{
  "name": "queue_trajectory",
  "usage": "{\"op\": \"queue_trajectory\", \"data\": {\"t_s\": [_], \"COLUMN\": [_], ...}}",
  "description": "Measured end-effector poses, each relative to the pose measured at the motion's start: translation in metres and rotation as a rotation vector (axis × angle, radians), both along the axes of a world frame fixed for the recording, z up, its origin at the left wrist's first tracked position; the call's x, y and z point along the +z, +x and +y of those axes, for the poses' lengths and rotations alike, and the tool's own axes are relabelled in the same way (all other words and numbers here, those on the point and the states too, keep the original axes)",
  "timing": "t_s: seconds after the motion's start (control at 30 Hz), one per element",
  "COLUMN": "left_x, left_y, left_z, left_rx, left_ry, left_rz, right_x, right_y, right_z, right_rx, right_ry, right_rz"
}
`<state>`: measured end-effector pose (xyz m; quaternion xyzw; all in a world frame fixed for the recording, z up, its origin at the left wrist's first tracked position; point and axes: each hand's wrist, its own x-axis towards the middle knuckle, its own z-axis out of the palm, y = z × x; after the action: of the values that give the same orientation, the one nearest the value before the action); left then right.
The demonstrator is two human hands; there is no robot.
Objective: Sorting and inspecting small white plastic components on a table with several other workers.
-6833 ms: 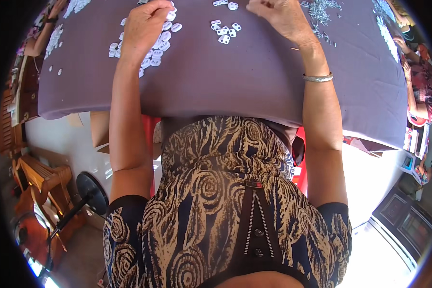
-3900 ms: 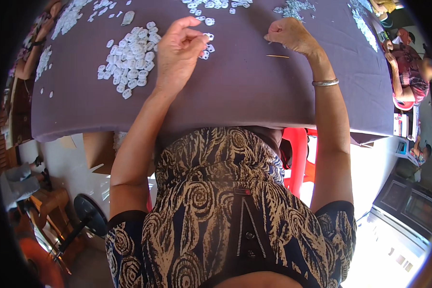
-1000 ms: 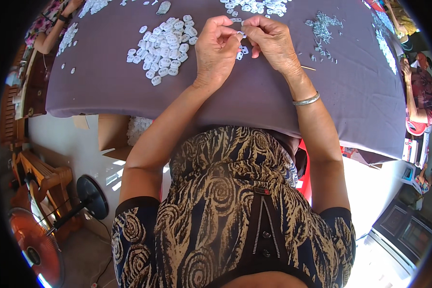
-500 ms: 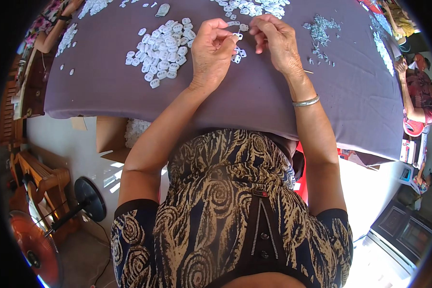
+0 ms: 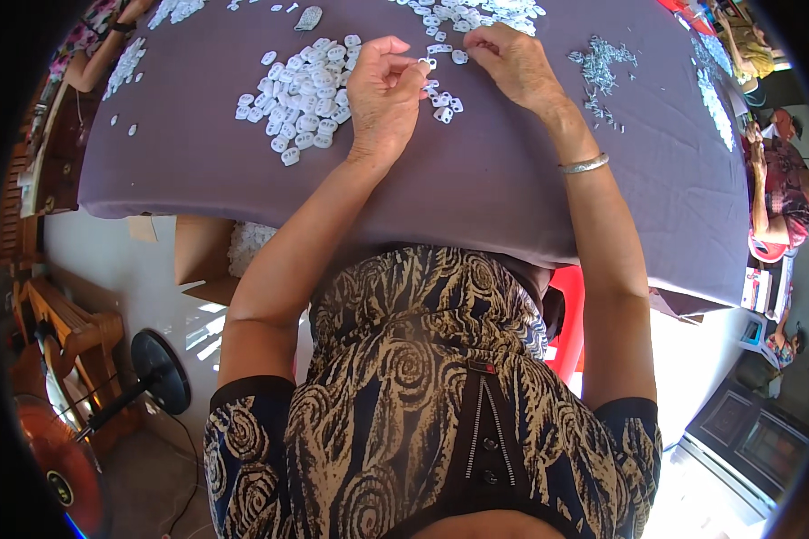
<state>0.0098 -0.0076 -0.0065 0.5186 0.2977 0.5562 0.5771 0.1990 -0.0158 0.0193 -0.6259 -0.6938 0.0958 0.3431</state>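
In the head view, the left hand [image 5: 385, 94] rests on the purple-grey tablecloth [image 5: 476, 189] with its fingers curled in, thumb and forefinger pinched together on a small white plastic piece [image 5: 425, 64] held just above the cloth. The right hand [image 5: 517, 67] lies close beside it, fingers bent down and closed toward the cloth at the edge of a small scatter of white pieces [image 5: 440, 94]; whether it has hold of one cannot be told. A silver bangle [image 5: 584, 164] sits on the right wrist. Just left of the left hand lies a broad heap of white pieces [image 5: 301, 94], spread flat on the cloth. Right of the right hand, apart from it, is a loose pile of small grey metal bits [image 5: 598, 67]. More white pieces [image 5: 485, 11] lie along the far edge of the table. Below the table on the left, a floor fan [image 5: 63, 449] stands on the floor
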Motion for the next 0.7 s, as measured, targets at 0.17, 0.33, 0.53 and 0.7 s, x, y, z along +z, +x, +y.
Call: {"op": "queue_trajectory", "data": {"t_s": [0.17, 0.33, 0.53, 0.7], "left_x": [0.000, 0.001, -0.001, -0.001], "left_y": [0.000, 0.001, 0.000, 0.000], "left_z": [-0.001, -0.003, -0.002, -0.002], "left_rx": [-0.008, -0.003, -0.014, -0.025], "left_ry": [-0.012, -0.022, -0.026, -0.005], "left_rz": [-0.025, -0.019, -0.019, 0.013], "right_x": [0.000, -0.008, 0.007, 0.018], "right_y": [-0.005, -0.008, -0.006, 0.001], "right_z": [0.008, 0.007, -0.009, -0.022], "right_rx": [0.056, 0.024, -0.018, -0.077], "right_ry": [-0.085, -0.037, -0.243, -0.253], "right_rz": [-0.128, -0.184, -0.056, 0.089]}}
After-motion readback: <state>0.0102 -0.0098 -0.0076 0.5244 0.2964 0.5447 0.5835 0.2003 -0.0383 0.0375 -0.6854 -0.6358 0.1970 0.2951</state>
